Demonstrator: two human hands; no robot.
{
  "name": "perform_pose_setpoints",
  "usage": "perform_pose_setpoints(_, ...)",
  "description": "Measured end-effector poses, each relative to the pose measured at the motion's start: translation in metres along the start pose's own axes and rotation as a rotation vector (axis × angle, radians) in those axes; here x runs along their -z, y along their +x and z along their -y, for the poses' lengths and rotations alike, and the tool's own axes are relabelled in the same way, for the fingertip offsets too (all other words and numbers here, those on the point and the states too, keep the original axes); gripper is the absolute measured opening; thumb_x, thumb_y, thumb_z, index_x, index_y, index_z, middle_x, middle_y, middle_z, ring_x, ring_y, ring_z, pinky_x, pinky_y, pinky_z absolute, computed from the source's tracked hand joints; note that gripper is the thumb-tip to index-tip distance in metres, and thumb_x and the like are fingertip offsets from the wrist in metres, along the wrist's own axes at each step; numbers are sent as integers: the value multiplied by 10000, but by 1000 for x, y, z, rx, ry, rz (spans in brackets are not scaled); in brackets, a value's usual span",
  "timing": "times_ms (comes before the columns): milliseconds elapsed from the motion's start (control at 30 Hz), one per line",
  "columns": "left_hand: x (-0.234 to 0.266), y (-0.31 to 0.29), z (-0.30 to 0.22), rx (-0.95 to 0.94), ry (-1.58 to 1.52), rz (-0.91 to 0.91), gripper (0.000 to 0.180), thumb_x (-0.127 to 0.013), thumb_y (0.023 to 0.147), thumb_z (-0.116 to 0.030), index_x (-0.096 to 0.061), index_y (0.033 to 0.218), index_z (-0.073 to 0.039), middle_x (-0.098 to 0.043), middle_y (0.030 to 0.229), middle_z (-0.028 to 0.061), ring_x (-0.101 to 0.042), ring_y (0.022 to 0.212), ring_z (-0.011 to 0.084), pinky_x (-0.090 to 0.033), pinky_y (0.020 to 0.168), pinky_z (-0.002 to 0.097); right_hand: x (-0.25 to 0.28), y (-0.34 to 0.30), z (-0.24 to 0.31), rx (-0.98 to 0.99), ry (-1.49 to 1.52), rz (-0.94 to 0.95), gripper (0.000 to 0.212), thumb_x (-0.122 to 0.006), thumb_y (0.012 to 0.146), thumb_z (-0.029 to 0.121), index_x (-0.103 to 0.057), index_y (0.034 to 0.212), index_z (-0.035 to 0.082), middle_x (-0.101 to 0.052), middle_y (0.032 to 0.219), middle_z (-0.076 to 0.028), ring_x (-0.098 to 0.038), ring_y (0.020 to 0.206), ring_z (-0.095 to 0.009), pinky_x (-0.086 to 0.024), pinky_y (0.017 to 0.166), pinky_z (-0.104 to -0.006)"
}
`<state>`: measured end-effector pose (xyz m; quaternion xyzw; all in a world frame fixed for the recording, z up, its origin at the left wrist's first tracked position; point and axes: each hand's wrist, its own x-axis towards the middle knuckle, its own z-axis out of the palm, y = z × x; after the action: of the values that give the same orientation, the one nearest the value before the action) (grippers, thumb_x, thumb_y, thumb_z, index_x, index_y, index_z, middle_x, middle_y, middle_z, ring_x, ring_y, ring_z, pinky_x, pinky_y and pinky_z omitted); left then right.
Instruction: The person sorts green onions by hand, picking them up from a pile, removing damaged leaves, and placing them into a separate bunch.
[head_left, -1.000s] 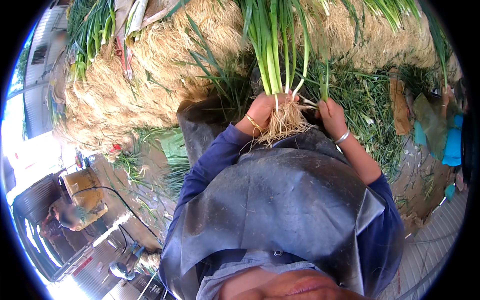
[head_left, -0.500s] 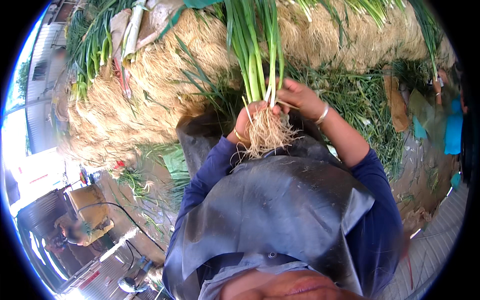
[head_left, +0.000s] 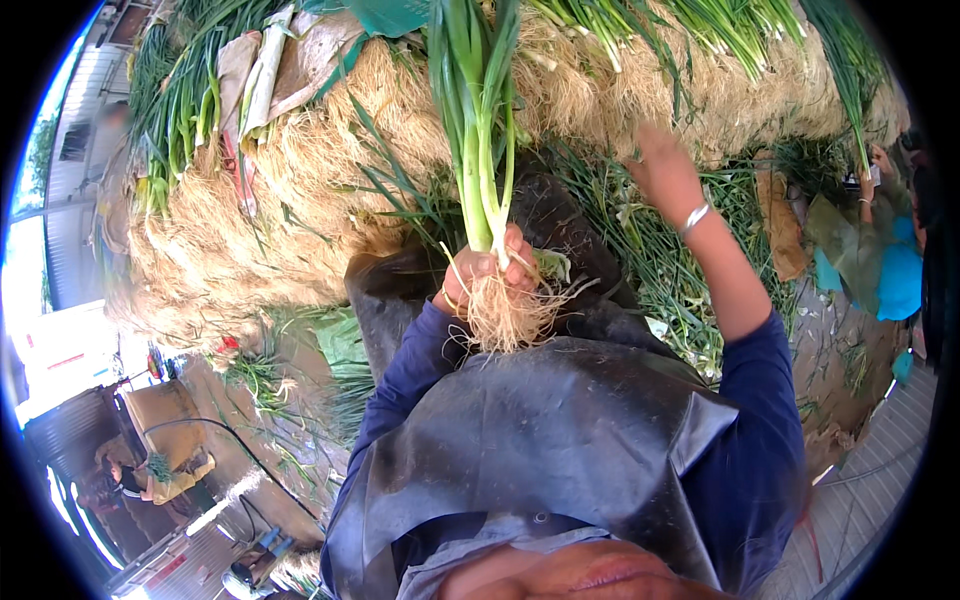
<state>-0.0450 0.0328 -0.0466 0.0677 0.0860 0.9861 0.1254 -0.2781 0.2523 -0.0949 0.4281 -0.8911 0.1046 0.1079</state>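
My left hand (head_left: 492,272) grips a bunch of green onions (head_left: 478,150) just above their pale tangled roots (head_left: 508,318), stalks pointing up and away from me. My right hand (head_left: 660,168), with a metal bangle on the wrist, is stretched out toward the big stack of green onions (head_left: 330,170), its fingers apart and holding nothing. The stack shows its straw-coloured root ends toward me. A dark plastic apron (head_left: 540,450) covers my chest and lap.
Loose green leaves (head_left: 660,260) litter the ground in front of me. A person in blue (head_left: 890,270) sits at the right by the stack. Another person (head_left: 120,480) crouches at the lower left near a hose and a wet floor.
My right hand has let go of the bunch and reached up toward the stack. The left hand keeps the bunch, now raised a little higher.
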Motion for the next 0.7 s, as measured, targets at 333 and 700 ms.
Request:
perform_pose_setpoints(333, 12, -12, -14, 90, -81, -332, 375, -627, 813, -142, -492, 1145, -33, -607, 880, 128, -610, 704, 223, -529, 597, 331, 34, 126, 5, -745, 1145, 256, 504, -605, 840, 321, -490, 1161, -51, -604, 1105, -203, -607, 982, -302, -491, 865, -386)
perform_pose_setpoints(700, 14, -10, -11, 117, -67, -352, 536, -621, 816, -173, -407, 1271, 12, -589, 892, 138, -581, 744, 194, -499, 597, 288, -53, -65, -52, -752, 714, 183, 613, -587, 842, 273, -372, 1324, -39, -521, 1216, -225, -527, 1094, -301, -400, 968, -379)
